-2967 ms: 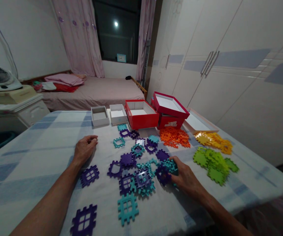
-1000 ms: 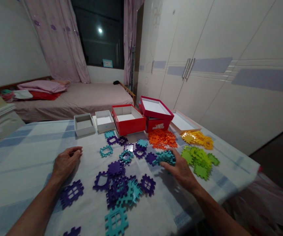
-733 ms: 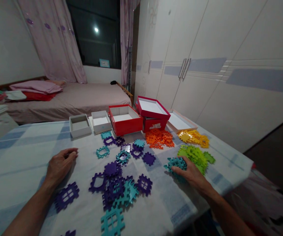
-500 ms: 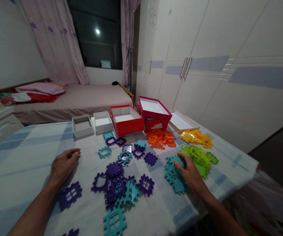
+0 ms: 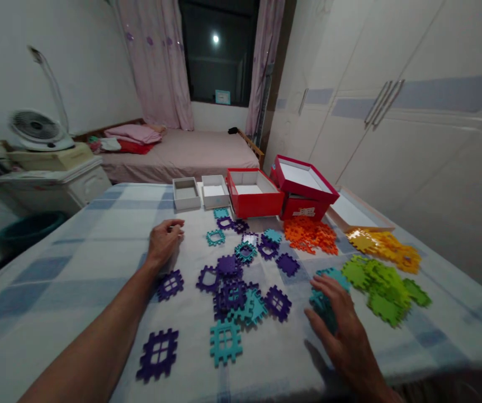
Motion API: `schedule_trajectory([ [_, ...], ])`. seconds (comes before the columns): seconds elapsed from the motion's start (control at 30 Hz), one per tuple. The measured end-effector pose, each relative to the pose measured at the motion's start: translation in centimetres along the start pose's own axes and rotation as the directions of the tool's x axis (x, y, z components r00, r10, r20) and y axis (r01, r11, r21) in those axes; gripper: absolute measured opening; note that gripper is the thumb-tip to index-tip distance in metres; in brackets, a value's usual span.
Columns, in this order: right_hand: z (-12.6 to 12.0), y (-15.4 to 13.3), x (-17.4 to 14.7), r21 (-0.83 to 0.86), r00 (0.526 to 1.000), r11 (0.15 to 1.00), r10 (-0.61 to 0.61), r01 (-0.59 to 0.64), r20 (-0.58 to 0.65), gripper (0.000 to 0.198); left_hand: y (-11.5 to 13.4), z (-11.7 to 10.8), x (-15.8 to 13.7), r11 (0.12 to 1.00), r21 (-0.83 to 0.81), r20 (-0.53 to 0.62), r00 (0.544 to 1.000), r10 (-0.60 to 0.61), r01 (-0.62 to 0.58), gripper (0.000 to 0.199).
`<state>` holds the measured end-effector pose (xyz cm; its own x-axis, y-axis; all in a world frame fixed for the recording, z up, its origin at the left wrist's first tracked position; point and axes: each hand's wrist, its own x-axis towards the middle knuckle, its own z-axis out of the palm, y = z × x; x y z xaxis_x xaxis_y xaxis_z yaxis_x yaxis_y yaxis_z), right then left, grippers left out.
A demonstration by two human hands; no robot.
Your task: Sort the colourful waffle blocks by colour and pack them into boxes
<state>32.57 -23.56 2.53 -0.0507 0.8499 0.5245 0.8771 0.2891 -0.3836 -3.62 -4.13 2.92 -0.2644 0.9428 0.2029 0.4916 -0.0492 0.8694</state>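
Note:
My right hand hovers over the near side of a teal pile of interlocking plastic tiles, fingers spread and thumb apart; it hides part of that pile. To the left, my left hand rests on the tablecloth with fingers curled in and nothing visible in them. Close to its wrist lies a purple window tile. Between the hands is a mixed heap of purple tiles and teal tiles. A teal window tile and another purple window tile lie nearer me.
Green tiles, orange tiles and yellow tiles are piled on the right. Along the back stand a grey box, a white box, a red box, a stacked crimson box and a shallow lid.
The view has turned left, bringing a fan into sight. My right hand has shifted toward me over the teal pile, its fingers spread wider. My left hand remains curled on the cloth.

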Motion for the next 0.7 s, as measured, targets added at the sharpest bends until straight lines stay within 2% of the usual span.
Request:
schedule_trajectory([
  [0.07, 1.1, -0.5, -0.7, 0.001, 0.992, 0.995, -0.104, 0.104, 0.074, 0.044, 1.8, -0.5, -0.4, 1.000, 0.013, 0.066, 0.998, 0.025, -0.025, 0.044],
  [0.1, 1.6, -0.5, -0.9, 0.003, 0.986, 0.991, -0.133, 0.133, 0.101, 0.045, 2.7, -0.9, -0.9, 0.996, 0.054, 0.146, 0.988, 0.055, -0.064, 0.044],
  [0.17, 2.3, -0.5, -1.2, 0.005, 0.977, 0.986, -0.167, 0.168, 0.134, 0.047, 4.0, -2.2, -2.7, 0.967, 0.159, 0.317, 0.938, 0.140, -0.198, 0.044],
  [0.27, 2.8, -0.5, -1.6, 0.001, 0.972, 0.984, -0.175, 0.177, 0.157, 0.047, 3.4, -4.7, -7.6, 0.849, 0.244, 0.482, 0.819, 0.313, -0.468, 0.050],
  [0.33, 2.7, -0.7, -1.8, 0.001, 0.972, 0.988, -0.155, 0.157, 0.179, 0.048, 1.5, -6.0, -11.3, 0.699, 0.280, 0.561, 0.703, 0.436, -0.658, 0.072],
  [0.4, 2.6, -1.0, -1.9, 0.013, 0.968, 0.991, -0.135, 0.135, 0.212, 0.047, -0.8, -6.8, -14.3, 0.545, 0.276, 0.601, 0.585, 0.545, -0.792, 0.101],
  [0.43, 2.5, -1.2, -1.9, 0.022, 0.964, 0.992, -0.129, 0.127, 0.231, 0.047, -1.8, -6.8, -15.4, 0.495, 0.283, 0.627, 0.549, 0.553, -0.822, 0.106],
  [0.53, 2.4, -1.6, -1.9, 0.049, 0.952, 0.992, -0.122, 0.113, 0.280, 0.047, -2.9, -6.0, -16.4, 0.423, 0.323, 0.609, 0.528, 0.592, -0.847, 0.106],
  [0.7, 2.1, -2.1, -1.6, 0.067, 0.946, 0.993, -0.112, 0.095, 0.303, 0.046, -1.2, -2.6, -13.9, 0.268, 0.306, 0.630, 0.405, 0.662, -0.914, 0.102],
])
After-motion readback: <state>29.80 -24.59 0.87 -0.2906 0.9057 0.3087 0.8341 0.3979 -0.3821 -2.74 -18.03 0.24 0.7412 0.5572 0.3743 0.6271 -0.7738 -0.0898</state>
